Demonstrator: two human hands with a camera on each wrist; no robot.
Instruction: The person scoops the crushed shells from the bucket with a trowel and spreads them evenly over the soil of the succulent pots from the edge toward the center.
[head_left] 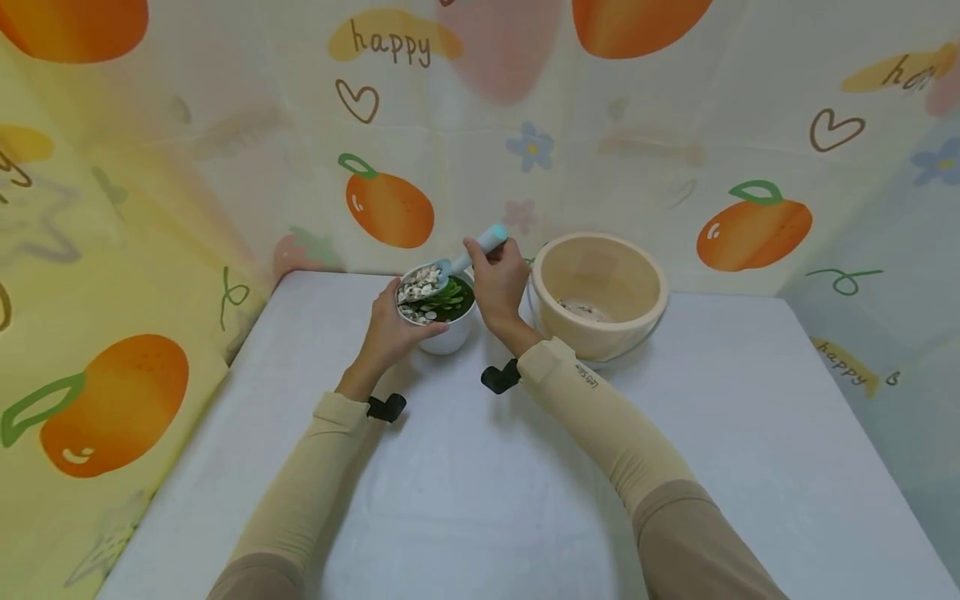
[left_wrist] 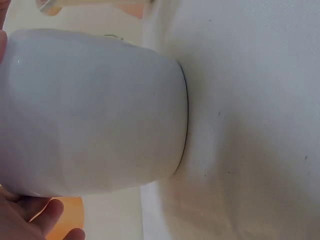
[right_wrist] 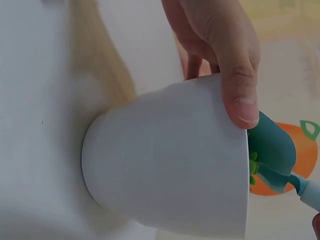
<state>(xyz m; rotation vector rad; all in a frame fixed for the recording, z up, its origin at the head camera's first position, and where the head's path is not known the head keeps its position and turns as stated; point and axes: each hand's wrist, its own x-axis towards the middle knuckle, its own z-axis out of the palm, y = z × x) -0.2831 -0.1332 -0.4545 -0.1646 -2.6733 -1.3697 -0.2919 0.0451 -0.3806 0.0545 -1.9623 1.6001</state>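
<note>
A white flowerpot (head_left: 447,340) stands on the table, holding a green leafy plant (head_left: 454,302) and pale pebbles. My left hand (head_left: 390,331) grips it from the left, thumb along the near rim and fingers round the far side. In my right hand (head_left: 501,282) is the light handle of a small shovel (right_wrist: 272,145), held at the pot's right. Its blue-green blade tilts down over the pot's mouth, beside the leaves. Whitish pebbles (head_left: 422,283) lie on and around the blade in the head view.
Just right of the flowerpot stands a large cream tub (head_left: 600,332) with a few pebbles (head_left: 581,311) at its bottom. A white cloth covers the table (head_left: 480,492). Behind hangs a printed curtain (head_left: 630,192) with oranges and hearts.
</note>
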